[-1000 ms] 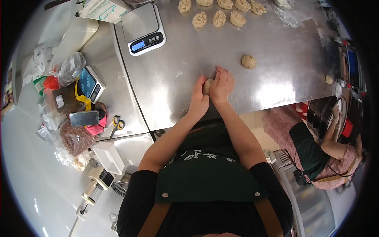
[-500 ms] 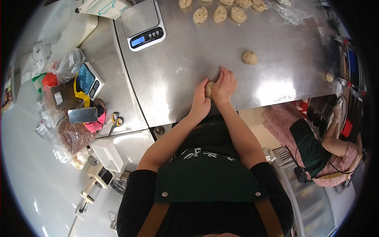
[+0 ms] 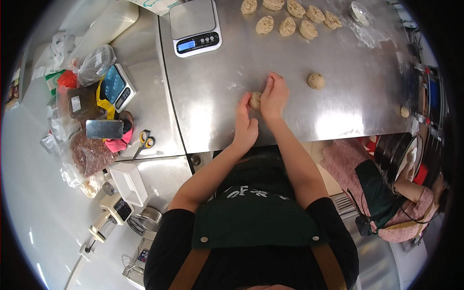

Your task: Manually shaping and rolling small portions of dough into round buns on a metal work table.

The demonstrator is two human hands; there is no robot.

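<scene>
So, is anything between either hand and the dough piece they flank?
Nothing visible: the left hand and right hand flank the dough piece on the metal table, with no object between. The nearest dough ball sits apart, off to the right.

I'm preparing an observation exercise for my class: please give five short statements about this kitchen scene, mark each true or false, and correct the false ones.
1. The left hand and right hand cup a dough piece between them. True.
2. The phone lies to the right of both hands. False: it lies to their left.
3. The scale with the blue-lit display stands on the metal table. True.
4. The scissors have pink handles. False: they are black and yellow.
5. A round dough ball sits right of both hands. True.
</scene>
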